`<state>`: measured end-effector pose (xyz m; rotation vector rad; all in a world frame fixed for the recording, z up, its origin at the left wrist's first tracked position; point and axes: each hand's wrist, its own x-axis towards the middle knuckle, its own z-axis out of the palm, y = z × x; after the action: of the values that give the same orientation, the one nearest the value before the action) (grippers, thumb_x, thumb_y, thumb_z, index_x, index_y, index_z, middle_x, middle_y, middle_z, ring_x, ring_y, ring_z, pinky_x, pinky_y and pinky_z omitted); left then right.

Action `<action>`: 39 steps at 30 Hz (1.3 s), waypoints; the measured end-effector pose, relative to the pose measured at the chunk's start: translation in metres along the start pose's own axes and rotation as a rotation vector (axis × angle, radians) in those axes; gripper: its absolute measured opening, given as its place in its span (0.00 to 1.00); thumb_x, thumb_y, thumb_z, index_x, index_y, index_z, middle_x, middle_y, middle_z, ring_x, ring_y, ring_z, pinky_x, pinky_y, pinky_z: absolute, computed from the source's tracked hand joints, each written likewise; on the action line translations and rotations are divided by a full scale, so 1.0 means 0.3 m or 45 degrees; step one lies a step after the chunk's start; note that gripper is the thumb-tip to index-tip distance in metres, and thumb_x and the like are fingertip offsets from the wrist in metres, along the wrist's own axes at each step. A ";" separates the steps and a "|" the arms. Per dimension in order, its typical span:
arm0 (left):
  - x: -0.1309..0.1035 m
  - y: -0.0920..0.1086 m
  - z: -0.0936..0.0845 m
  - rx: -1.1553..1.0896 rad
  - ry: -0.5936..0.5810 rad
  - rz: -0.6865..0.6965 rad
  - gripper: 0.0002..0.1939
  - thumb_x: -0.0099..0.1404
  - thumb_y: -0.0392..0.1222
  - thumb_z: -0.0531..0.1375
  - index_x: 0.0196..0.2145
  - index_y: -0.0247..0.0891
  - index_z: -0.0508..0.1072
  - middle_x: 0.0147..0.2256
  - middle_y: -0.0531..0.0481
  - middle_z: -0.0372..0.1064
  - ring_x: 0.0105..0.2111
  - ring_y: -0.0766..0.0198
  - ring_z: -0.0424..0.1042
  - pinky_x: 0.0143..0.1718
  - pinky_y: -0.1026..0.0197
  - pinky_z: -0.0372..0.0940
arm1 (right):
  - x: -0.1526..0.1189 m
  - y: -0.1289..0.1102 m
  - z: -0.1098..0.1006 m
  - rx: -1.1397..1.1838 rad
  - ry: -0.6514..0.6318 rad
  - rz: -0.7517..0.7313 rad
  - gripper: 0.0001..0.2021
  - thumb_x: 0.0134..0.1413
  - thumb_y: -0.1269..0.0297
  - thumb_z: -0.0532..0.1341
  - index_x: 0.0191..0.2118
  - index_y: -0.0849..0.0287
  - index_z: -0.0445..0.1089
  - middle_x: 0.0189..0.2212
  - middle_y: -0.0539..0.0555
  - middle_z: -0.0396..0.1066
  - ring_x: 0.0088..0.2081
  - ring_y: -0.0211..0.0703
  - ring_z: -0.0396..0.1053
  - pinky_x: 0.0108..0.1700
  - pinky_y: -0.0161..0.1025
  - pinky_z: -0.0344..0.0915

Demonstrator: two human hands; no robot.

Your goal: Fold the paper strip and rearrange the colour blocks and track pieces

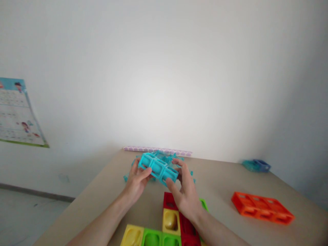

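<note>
Block [156, 167], blue, sits in the lower middle of the frame I'm watching, long axis slanting from upper left to lower right, my left hand [137, 180] holding its upper-left end and my right hand [186, 196] its lower-right end.

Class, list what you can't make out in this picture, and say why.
All in the head view:
Poster: text too small and blurred; left part cut off by the picture edge.
Blue pieces: partly hidden behind the blue block.
Green block: mostly covered by the right hand.
Front yellow block: cut off by the bottom edge.
</note>
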<state>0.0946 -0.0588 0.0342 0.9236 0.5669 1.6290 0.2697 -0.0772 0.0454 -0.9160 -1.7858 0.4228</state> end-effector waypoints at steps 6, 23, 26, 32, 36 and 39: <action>-0.001 -0.016 0.002 0.018 -0.005 -0.060 0.21 0.54 0.42 0.69 0.43 0.42 0.67 0.35 0.52 0.74 0.33 0.62 0.74 0.35 0.60 0.68 | 0.008 -0.011 0.011 0.035 -0.195 0.018 0.28 0.54 0.67 0.62 0.60 0.54 0.56 0.55 0.58 0.63 0.54 0.49 0.64 0.56 0.48 0.62; -0.036 -0.029 0.030 -0.031 -0.283 -0.287 0.24 0.52 0.48 0.70 0.45 0.38 0.71 0.41 0.44 0.75 0.38 0.57 0.75 0.37 0.59 0.69 | 0.007 -0.012 0.012 -0.219 -0.167 -0.181 0.34 0.52 0.75 0.61 0.64 0.50 0.54 0.58 0.57 0.60 0.59 0.52 0.58 0.60 0.54 0.58; -0.041 -0.034 0.037 -0.014 -0.172 -0.289 0.20 0.53 0.43 0.70 0.43 0.39 0.72 0.38 0.47 0.76 0.35 0.59 0.75 0.35 0.60 0.68 | 0.005 -0.025 0.007 -0.186 -0.237 -0.221 0.34 0.53 0.70 0.62 0.64 0.52 0.51 0.58 0.58 0.61 0.60 0.53 0.57 0.61 0.54 0.57; -0.032 -0.038 0.023 0.080 -0.105 -0.218 0.16 0.57 0.42 0.66 0.43 0.38 0.75 0.40 0.45 0.77 0.38 0.55 0.75 0.39 0.58 0.69 | 0.012 -0.032 0.006 -0.127 -0.185 -0.063 0.13 0.62 0.63 0.56 0.51 0.57 0.64 0.42 0.57 0.70 0.40 0.46 0.69 0.43 0.44 0.68; -0.024 -0.029 0.022 0.209 -0.076 -0.133 0.16 0.56 0.44 0.67 0.42 0.38 0.78 0.42 0.45 0.77 0.44 0.53 0.74 0.45 0.57 0.67 | 0.018 -0.025 0.012 -0.062 -0.147 0.057 0.09 0.63 0.59 0.54 0.35 0.57 0.66 0.33 0.53 0.67 0.30 0.39 0.67 0.31 0.37 0.66; -0.029 -0.010 0.031 0.242 -0.093 -0.147 0.19 0.54 0.45 0.68 0.43 0.38 0.79 0.42 0.45 0.77 0.45 0.50 0.73 0.46 0.56 0.66 | 0.018 -0.018 0.013 -0.019 -0.107 0.107 0.11 0.63 0.56 0.54 0.33 0.57 0.64 0.33 0.53 0.67 0.31 0.40 0.67 0.29 0.36 0.65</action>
<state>0.1044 -0.0673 0.0348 1.0655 0.7204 1.4502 0.2632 -0.0760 0.0508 -0.9991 -1.8333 0.5092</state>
